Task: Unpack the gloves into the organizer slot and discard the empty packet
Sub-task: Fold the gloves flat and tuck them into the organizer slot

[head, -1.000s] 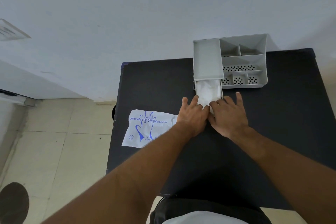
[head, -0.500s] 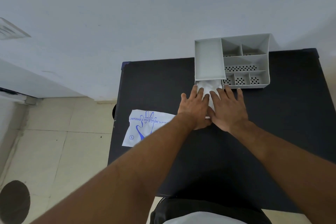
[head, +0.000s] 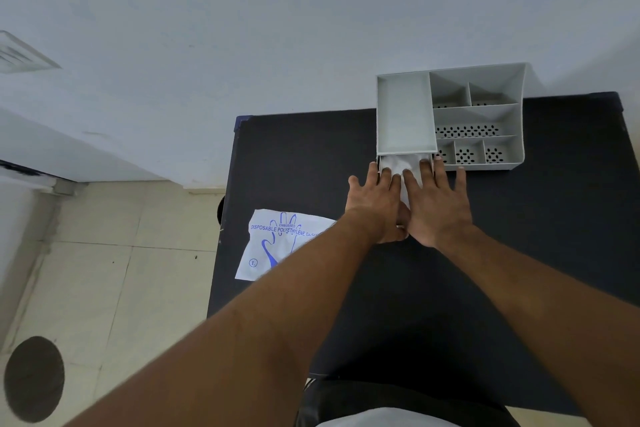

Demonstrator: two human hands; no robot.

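Observation:
A grey organizer (head: 478, 121) stands at the back of the black table (head: 304, 156). A stack of white gloves (head: 403, 165) lies partly inside the low slot under the organizer's left tray. My left hand (head: 375, 204) and my right hand (head: 434, 208) lie flat side by side on the gloves, fingers spread and pointing at the slot. Most of the stack is hidden under my hands. The empty packet (head: 277, 243), white with blue glove print, lies flat at the table's left edge, overhanging it.
The organizer has several small empty compartments with perforated bottoms on its right side. A white wall rises behind the table. Tiled floor lies to the left, with a dark round object (head: 34, 378) at the lower left.
Both hands have slid forward toward the organizer, pushing the gloves deeper into the slot. Less of the white stack shows now. The packet has not moved.

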